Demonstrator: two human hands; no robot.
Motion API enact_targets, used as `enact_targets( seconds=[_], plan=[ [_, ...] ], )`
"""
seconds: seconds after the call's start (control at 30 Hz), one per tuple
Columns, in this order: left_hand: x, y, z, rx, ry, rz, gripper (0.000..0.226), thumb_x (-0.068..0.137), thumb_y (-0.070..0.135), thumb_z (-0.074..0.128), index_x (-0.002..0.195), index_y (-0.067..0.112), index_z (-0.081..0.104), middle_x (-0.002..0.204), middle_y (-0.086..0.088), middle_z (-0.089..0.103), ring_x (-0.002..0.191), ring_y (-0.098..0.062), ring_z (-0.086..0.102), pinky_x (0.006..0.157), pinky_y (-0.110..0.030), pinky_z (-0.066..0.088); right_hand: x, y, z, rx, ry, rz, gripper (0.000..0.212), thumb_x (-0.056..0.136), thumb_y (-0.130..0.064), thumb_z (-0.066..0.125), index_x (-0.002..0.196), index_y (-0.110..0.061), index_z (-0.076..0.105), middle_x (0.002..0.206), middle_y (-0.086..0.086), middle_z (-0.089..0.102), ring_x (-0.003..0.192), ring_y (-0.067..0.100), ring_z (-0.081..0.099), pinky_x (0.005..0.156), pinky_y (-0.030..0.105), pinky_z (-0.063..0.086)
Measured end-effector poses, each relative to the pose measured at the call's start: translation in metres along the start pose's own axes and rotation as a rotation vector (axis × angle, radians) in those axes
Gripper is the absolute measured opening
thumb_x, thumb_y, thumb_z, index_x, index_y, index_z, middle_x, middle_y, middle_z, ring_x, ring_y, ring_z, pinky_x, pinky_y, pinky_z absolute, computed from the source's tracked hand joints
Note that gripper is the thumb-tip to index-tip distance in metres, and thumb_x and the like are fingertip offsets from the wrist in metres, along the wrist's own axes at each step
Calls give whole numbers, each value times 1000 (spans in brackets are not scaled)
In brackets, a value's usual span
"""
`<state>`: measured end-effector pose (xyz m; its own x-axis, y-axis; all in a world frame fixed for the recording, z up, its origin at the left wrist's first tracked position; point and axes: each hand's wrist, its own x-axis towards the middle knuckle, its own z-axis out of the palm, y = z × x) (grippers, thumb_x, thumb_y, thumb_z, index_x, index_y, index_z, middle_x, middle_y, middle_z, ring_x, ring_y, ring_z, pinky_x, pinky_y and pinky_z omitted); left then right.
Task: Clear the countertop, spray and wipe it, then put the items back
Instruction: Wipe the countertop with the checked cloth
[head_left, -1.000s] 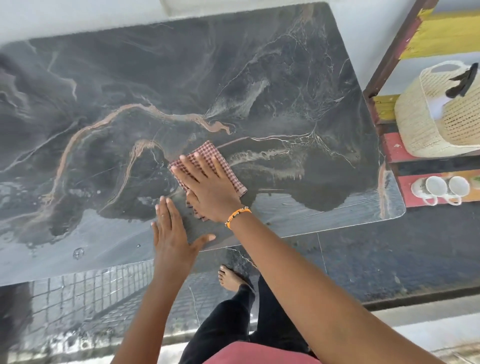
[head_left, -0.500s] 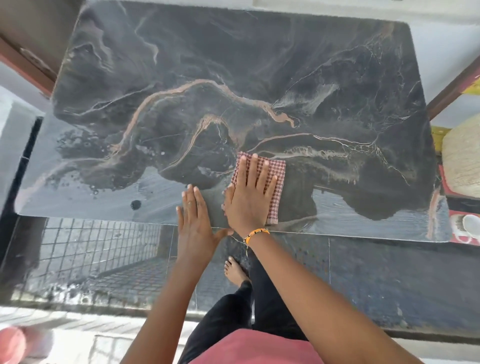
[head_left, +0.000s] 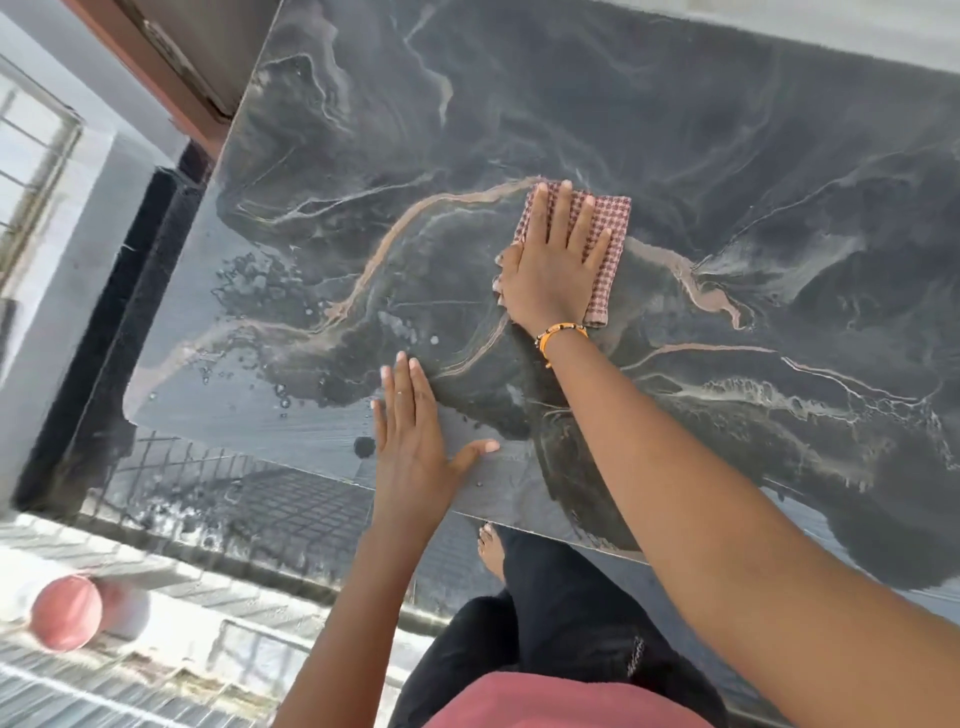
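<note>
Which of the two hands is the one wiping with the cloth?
The right hand, with the orange beaded bracelet, presses flat on the folded red-checked cloth. The left hand rests bare on the dark marble countertop.

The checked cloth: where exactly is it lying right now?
In the head view, the checked cloth lies flat mid-countertop, pressed under the right hand, beyond the left hand.
</note>
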<state>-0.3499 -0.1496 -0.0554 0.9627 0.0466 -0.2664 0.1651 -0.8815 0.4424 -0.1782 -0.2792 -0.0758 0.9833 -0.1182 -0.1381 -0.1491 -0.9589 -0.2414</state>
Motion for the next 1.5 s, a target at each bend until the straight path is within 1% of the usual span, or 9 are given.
enact_targets(
  seconds=[0.2, 0.43, 0.6, 0.73, 0.8, 0.93, 1.1, 1.3, 1.5],
  plan=[
    [33, -20, -20, 9, 46, -86, 114, 65, 73, 36, 146, 3, -3, 157, -13, -5, 143, -24, -13, 116, -41, -3, 48, -40, 0, -96, -81, -375, 62, 96, -35, 30, 151, -22, 4, 161, 1, 2, 148, 27, 0, 118, 49, 0],
    [42, -23, -29, 31, -7, -17, 115, 65, 72, 39, 146, 4, -6, 157, -12, -8, 143, -24, -15, 115, -39, -6, -14, -26, 4, -124, -151, -614, 62, 94, -35, 30, 150, -24, 7, 160, -1, 7, 148, 25, 7, 119, 50, 3],
    [53, -42, -41, 11, -52, 48, 120, 66, 57, 65, 145, 7, -9, 157, -11, -10, 141, -18, -18, 114, -38, -9, -117, 10, 13, -156, -118, -480, 64, 93, -39, 28, 151, -21, 8, 160, 2, 11, 147, 27, 13, 118, 52, 16],
    [61, -66, -54, -10, -74, 95, 121, 63, 61, 62, 145, 9, -11, 151, -2, -18, 139, -16, -20, 113, -36, -10, -152, -24, 26, -165, -117, -288, 65, 92, -40, 26, 151, -17, 9, 159, 5, 13, 146, 31, 16, 114, 53, 21],
    [63, -79, -62, -15, -84, 104, 118, 64, 66, 53, 145, 8, -9, 151, -1, -19, 138, -16, -21, 114, -37, -10, -140, -53, 28, -166, -115, -243, 66, 91, -41, 26, 150, -17, 10, 159, 6, 14, 145, 31, 18, 113, 53, 21],
    [71, -109, -81, 1, -89, 87, 112, 72, 51, 66, 146, 7, -6, 156, -8, -11, 138, -16, -21, 116, -41, -5, -76, -105, 30, -102, -126, -180, 65, 93, -40, 29, 151, -20, 7, 160, 3, 9, 147, 29, 11, 116, 54, 13],
    [77, -155, -106, 1, -38, 15, 101, 80, 46, 61, 146, 9, -5, 157, -5, -7, 144, -22, -10, 116, -41, -6, 13, -177, 37, -60, -83, -100, 66, 94, -38, 32, 151, -20, 3, 161, 3, 3, 147, 29, 4, 116, 54, 4],
    [79, -203, -128, -34, 14, -54, 93, 84, 45, 57, 147, 7, 1, 158, -7, -2, 145, -24, -3, 116, -41, -1, 27, -304, 63, -93, -126, -382, 64, 93, -38, 31, 151, -20, 9, 160, 0, 7, 148, 27, 5, 117, 54, 4],
    [80, -228, -143, -132, 5, -68, 87, 87, 43, 53, 147, 8, 1, 158, -9, -1, 145, -21, -3, 118, -41, 7, -6, -285, 69, -160, -148, -669, 62, 94, -37, 26, 151, -19, 11, 160, -3, 12, 148, 21, 8, 119, 47, 4]
  ],
)
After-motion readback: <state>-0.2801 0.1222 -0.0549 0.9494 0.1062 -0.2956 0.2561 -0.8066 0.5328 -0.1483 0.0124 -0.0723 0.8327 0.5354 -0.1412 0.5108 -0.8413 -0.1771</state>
